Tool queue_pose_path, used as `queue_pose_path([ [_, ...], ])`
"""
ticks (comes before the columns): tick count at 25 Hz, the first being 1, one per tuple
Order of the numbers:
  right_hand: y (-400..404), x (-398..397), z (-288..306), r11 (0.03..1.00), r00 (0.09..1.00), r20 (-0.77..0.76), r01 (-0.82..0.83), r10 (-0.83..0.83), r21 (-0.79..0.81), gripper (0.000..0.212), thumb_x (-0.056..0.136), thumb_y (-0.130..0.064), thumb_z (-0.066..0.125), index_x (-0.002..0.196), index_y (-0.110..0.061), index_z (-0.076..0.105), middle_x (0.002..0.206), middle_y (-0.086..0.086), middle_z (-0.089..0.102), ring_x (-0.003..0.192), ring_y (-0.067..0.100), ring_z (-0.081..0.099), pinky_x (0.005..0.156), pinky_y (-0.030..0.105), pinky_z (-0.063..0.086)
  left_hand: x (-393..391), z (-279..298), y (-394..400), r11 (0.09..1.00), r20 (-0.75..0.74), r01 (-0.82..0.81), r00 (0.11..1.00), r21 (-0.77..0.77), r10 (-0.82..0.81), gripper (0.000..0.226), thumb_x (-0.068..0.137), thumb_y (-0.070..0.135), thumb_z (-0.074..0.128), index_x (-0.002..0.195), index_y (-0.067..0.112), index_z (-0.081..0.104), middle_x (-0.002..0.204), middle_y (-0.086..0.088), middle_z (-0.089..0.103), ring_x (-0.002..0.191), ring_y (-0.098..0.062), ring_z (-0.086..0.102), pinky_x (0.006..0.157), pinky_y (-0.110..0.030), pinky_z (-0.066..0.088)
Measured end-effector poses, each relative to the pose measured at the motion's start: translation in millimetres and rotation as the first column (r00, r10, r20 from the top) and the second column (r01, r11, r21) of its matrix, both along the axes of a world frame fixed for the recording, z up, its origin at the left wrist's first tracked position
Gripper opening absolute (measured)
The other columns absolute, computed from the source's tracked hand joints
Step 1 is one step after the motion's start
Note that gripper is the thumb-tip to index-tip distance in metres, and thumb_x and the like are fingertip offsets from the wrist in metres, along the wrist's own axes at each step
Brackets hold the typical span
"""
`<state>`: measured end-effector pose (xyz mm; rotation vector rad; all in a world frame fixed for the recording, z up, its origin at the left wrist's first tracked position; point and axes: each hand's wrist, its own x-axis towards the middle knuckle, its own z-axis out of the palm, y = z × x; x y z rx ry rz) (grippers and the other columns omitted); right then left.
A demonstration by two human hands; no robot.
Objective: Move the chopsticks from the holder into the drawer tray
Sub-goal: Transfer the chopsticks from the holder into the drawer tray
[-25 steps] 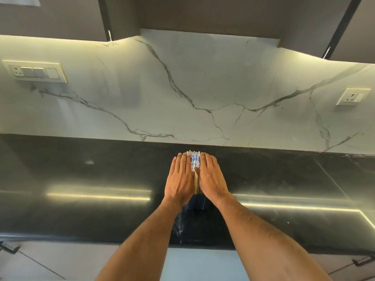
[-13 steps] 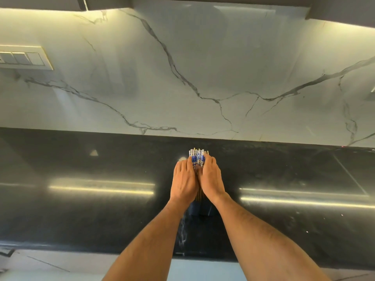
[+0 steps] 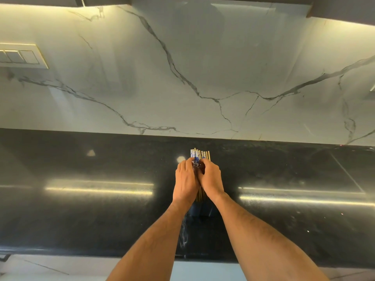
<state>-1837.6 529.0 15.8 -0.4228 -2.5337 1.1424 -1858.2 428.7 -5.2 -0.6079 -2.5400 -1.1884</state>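
Note:
A bundle of wooden chopsticks (image 3: 199, 154) with blue-and-white patterned tops stands in a dark holder (image 3: 200, 209) on the black countertop. My left hand (image 3: 185, 182) and my right hand (image 3: 211, 181) close around the bundle from either side, fingers curled over it just below the tops. The hands hide the middle of the chopsticks, and only a little of the shafts shows between the wrists. The holder is partly hidden behind my wrists. No drawer or tray is in view.
The glossy black countertop (image 3: 101, 209) stretches left and right of the holder. A white marble backsplash (image 3: 203, 67) rises behind it, with a switch plate (image 3: 22, 56) at the far left. The counter's front edge (image 3: 81, 253) runs along the bottom.
My fingers were straight and pressed flat against the sides of the bundle; now they have curled around it. The camera has moved closer and tilted slightly.

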Motion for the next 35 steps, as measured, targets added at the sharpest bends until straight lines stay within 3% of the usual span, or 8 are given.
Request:
queue_pose_path([
  [4, 0, -1, 1, 0.999, 1.0, 0.017, 0.021, -0.02, -0.044, 0.024, 0.099, -0.018, 0.066, 0.122, -0.015, 0.068, 0.115, 0.003, 0.074, 0.101, 0.014, 0.07, 0.091, 0.027, 0.059, 2, 5, 0, 0.995, 0.113, 0.034, 0.993, 0.092, -0.045, 0.023, 0.104, 0.039, 0.039, 0.127, 0.042, 0.038, 0.103, 0.035, 0.04, 0.103, 0.01, 0.049, 0.082, -0.009, 0.039],
  [8, -1, -3, 2, 0.997, 0.998, 0.05, 0.031, -0.028, -0.065, 0.024, 0.099, -0.016, 0.066, 0.123, -0.015, 0.068, 0.111, 0.002, 0.074, 0.087, 0.003, 0.065, 0.068, 0.003, 0.048, 0, 5, 0, 0.998, 0.074, 0.044, 0.996, 0.049, -0.047, 0.026, 0.106, 0.041, 0.035, 0.131, 0.04, 0.04, 0.109, 0.026, 0.046, 0.099, 0.011, 0.053, 0.086, -0.013, 0.044],
  [12, -6, -6, 4, 0.998, 0.995, 0.086, 0.049, -0.045, -0.043, 0.026, 0.1, -0.021, 0.064, 0.125, -0.014, 0.068, 0.114, 0.005, 0.073, 0.098, 0.014, 0.068, 0.082, 0.019, 0.052, 0, 6, 0, 0.999, -0.008, -0.004, 1.0, 0.035, 0.004, 0.028, 0.101, 0.053, 0.033, 0.108, 0.043, 0.059, 0.105, 0.025, 0.057, 0.099, 0.005, 0.06, 0.082, -0.023, 0.051],
  [16, -8, -8, 4, 0.997, 0.992, 0.093, 0.079, -0.079, 0.005, 0.027, 0.099, -0.024, 0.067, 0.123, -0.012, 0.069, 0.115, 0.008, 0.074, 0.101, 0.019, 0.071, 0.089, 0.032, 0.06, 6, 6, 0, 0.987, 0.102, 0.01, 0.994, 0.162, -0.027, 0.025, 0.099, 0.046, 0.038, 0.113, 0.037, 0.057, 0.108, 0.03, 0.052, 0.105, 0.008, 0.056, 0.082, -0.008, 0.047],
  [19, -9, -9, 5, 0.996, 0.987, 0.135, 0.09, -0.092, 0.021, 0.029, 0.098, -0.024, 0.067, 0.124, -0.011, 0.068, 0.117, 0.009, 0.073, 0.104, 0.021, 0.071, 0.089, 0.032, 0.058, 4, 4, -2, 0.979, 0.186, -0.012, 0.982, 0.202, -0.027, 0.021, 0.104, 0.026, 0.047, 0.122, 0.032, 0.056, 0.106, 0.031, 0.048, 0.103, 0.019, 0.051, 0.077, 0.001, 0.039],
  [23, -11, -8, 5, 0.994, 0.987, 0.123, 0.097, -0.102, 0.043, 0.027, 0.098, -0.025, 0.067, 0.122, -0.013, 0.068, 0.116, 0.007, 0.073, 0.103, 0.02, 0.071, 0.089, 0.032, 0.058, 5, 0, -3, 0.971, 0.222, -0.029, 0.975, 0.236, -0.025, 0.026, 0.105, 0.027, 0.044, 0.129, 0.026, 0.054, 0.117, 0.022, 0.051, 0.106, 0.014, 0.052, 0.085, -0.003, 0.039],
  [27, -11, -9, 6, 0.995, 0.982, 0.166, 0.095, -0.094, 0.0, 0.028, 0.1, -0.025, 0.064, 0.125, -0.012, 0.065, 0.119, 0.008, 0.072, 0.105, 0.02, 0.07, 0.089, 0.031, 0.056, 7, 0, -1, 0.963, 0.223, -0.027, 0.974, 0.267, -0.035, 0.027, 0.104, 0.024, 0.044, 0.13, 0.03, 0.052, 0.109, 0.033, 0.049, 0.109, 0.018, 0.05, 0.082, 0.005, 0.039],
  [35, -7, -5, 7, 0.976, 0.973, 0.173, 0.175, -0.151, -0.132, 0.028, 0.102, -0.014, 0.06, 0.129, -0.008, 0.063, 0.121, 0.01, 0.07, 0.106, 0.021, 0.069, 0.081, 0.024, 0.053, 7, 0, 4, 0.969, 0.256, -0.017, 0.965, 0.246, -0.048, 0.034, 0.104, 0.028, 0.046, 0.137, 0.021, 0.049, 0.129, 0.01, 0.055, 0.111, -0.002, 0.057, 0.101, -0.025, 0.05],
])
